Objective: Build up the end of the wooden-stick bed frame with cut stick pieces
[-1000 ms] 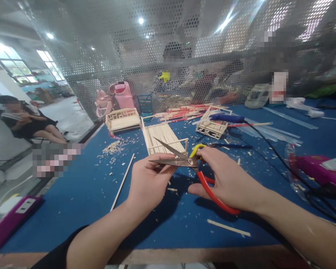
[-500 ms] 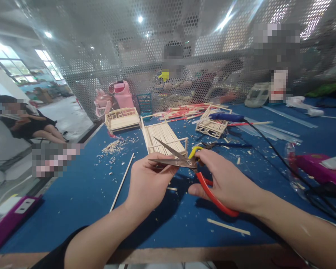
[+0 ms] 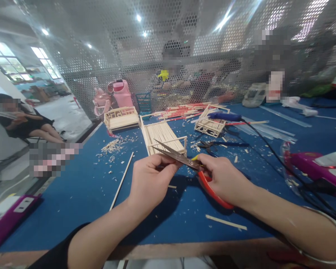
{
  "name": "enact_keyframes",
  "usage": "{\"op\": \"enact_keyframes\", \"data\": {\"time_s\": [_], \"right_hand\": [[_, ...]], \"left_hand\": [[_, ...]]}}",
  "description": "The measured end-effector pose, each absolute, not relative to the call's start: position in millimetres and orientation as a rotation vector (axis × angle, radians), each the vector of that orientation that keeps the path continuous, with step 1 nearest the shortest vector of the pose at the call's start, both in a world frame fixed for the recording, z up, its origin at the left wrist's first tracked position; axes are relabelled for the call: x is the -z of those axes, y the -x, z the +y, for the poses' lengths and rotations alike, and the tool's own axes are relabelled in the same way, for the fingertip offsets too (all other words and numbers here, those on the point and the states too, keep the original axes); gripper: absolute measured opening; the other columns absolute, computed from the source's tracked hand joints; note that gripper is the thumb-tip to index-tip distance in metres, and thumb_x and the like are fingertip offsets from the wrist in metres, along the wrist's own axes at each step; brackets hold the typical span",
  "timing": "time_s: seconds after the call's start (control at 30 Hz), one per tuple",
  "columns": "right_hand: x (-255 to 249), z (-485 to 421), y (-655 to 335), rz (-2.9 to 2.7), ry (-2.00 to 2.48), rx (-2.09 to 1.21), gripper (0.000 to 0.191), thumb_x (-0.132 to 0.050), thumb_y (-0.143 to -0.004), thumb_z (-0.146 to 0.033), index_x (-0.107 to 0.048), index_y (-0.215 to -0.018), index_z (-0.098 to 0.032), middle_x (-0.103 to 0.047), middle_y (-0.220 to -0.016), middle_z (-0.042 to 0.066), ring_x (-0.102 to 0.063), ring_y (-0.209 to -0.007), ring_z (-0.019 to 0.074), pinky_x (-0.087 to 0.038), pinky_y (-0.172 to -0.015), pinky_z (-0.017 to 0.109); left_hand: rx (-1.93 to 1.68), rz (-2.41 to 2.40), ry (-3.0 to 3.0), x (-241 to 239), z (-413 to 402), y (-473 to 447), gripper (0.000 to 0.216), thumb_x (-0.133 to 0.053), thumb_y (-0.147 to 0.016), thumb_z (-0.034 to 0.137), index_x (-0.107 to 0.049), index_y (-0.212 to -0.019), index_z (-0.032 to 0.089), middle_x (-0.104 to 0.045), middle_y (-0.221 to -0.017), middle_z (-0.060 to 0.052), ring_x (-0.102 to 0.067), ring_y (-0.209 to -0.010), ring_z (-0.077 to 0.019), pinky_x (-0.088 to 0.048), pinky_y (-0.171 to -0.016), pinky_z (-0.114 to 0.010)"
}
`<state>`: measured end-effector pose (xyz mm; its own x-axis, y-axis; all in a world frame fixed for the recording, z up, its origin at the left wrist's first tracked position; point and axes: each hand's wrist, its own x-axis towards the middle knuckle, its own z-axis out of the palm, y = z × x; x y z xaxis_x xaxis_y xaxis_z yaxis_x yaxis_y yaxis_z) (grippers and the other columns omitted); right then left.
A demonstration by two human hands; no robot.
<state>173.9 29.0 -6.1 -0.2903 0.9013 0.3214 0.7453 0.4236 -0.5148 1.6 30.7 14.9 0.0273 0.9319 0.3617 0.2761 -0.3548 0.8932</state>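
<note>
Scissors (image 3: 192, 163), one pair, red-and-yellow grips: held in my right hand (image 3: 226, 179), fingers curled round the grips, blades slightly apart, over the near end of the slatted model (image 3: 162, 132). Left hand (image 3: 151, 181), mine: in front of the slatted model, thumb and fingers pinched close beside the blades; I cannot tell what, if anything, sits between them. Slatted model, one: pale sticks laid side by side, low rail at its near end, resting on the blue surface (image 3: 84, 209). Bench-shaped model (image 3: 121, 121): beyond it, left. Smaller stick model (image 3: 210, 127): beyond it, right, partly behind a blue tool (image 3: 226, 117) with black cable. Red and pale sticks (image 3: 182, 112), heaped: behind it. Pliers (image 3: 226, 144), dark: right of it. Loose stick (image 3: 121, 181): left of it, nearer me. Shavings (image 3: 112, 145), scattered: left of it. Short strip (image 3: 226, 222): right of it, nearer me.
</note>
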Motion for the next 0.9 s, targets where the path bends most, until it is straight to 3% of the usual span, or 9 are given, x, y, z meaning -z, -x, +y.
{"op": "enact_keyframes", "data": {"time_s": [0.13, 0.33, 0.47, 0.63, 0.77, 0.83, 0.9], "right_hand": [[7, 34, -172, -1.973, 1.302, -0.448, 0.009, -0.047, -0.061, -0.014, -0.042, -0.061, -0.023, -0.036, -0.044, -0.008, -0.033, -0.041, 0.0092, -0.027, -0.042, 0.021], [-19, 43, -193, -1.563, 1.41, -0.308, 0.025, -0.056, -0.071, -0.04, -0.045, -0.057, -0.022, -0.043, -0.047, -0.004, -0.039, -0.044, 0.011, -0.032, -0.043, 0.024], [-42, 40, -227, -1.582, 1.645, -0.164, 0.035, -0.053, -0.075, -0.049, -0.046, -0.053, -0.023, -0.045, -0.043, -0.002, -0.041, -0.04, 0.0129, -0.031, -0.042, 0.026], [-35, 21, -261, -1.86, 2.166, -0.149, 0.035, -0.065, -0.063, -0.057, -0.063, -0.065, -0.022, -0.066, -0.062, 0.008, -0.06, -0.057, 0.0267, -0.039, -0.051, 0.033], [-23, 13, -268, -1.91, 2.272, -0.252, 0.044, -0.052, -0.074, -0.063, -0.061, -0.06, -0.022, -0.068, -0.065, 0.011, -0.064, -0.062, 0.0292, -0.041, -0.052, 0.034], [-23, 19, -268, -1.853, 2.318, -0.225, 0.048, -0.044, -0.08, -0.062, -0.061, -0.064, -0.021, -0.069, -0.068, 0.012, -0.065, -0.065, 0.0289, -0.043, -0.054, 0.033], [-26, 30, -265, -1.869, 2.384, -0.178, 0.05, -0.039, -0.084, -0.059, -0.064, -0.074, -0.017, -0.07, -0.078, 0.015, -0.066, -0.074, 0.0293, -0.045, -0.06, 0.033]], "left_hand": [[-1.335, 1.308, -1.714, -16, 33, -1, 0.005, -0.069, -0.067, 0.02, -0.07, -0.063, 0.017, -0.071, -0.06, 0.0, -0.062, -0.055, -0.0132, -0.049, -0.053, -0.021], [-1.21, 1.245, -1.918, -12, 35, 5, 0.023, -0.058, -0.079, 0.024, -0.07, -0.098, 0.018, -0.071, -0.065, -0.001, -0.063, -0.057, -0.0135, -0.048, -0.053, -0.021], [-1.111, 1.207, -2.011, -9, 36, 7, 0.016, -0.056, -0.08, 0.024, -0.071, -0.087, 0.02, -0.072, -0.067, -0.001, -0.064, -0.056, -0.0139, -0.048, -0.051, -0.021], [-0.922, 1.157, -2.209, -7, 35, 7, 0.021, -0.052, -0.083, 0.021, -0.072, -0.09, 0.022, -0.075, -0.083, -0.005, -0.069, -0.075, -0.0192, -0.054, -0.071, -0.029], [-0.813, 1.092, -2.321, -4, 29, 6, 0.031, -0.046, -0.085, 0.018, -0.066, -0.108, 0.021, -0.074, -0.098, -0.007, -0.069, -0.089, -0.021, -0.052, -0.08, -0.031], [-0.766, 1.08, -2.323, -3, 26, 5, 0.035, -0.047, -0.085, 0.017, -0.061, -0.117, 0.02, -0.075, -0.093, -0.006, -0.069, -0.084, -0.0203, -0.053, -0.074, -0.029], [-0.711, 1.089, -2.316, -4, 25, 4, 0.032, -0.05, -0.084, 0.018, -0.061, -0.114, 0.02, -0.075, -0.086, -0.004, -0.069, -0.077, -0.0194, -0.052, -0.069, -0.028]]}}
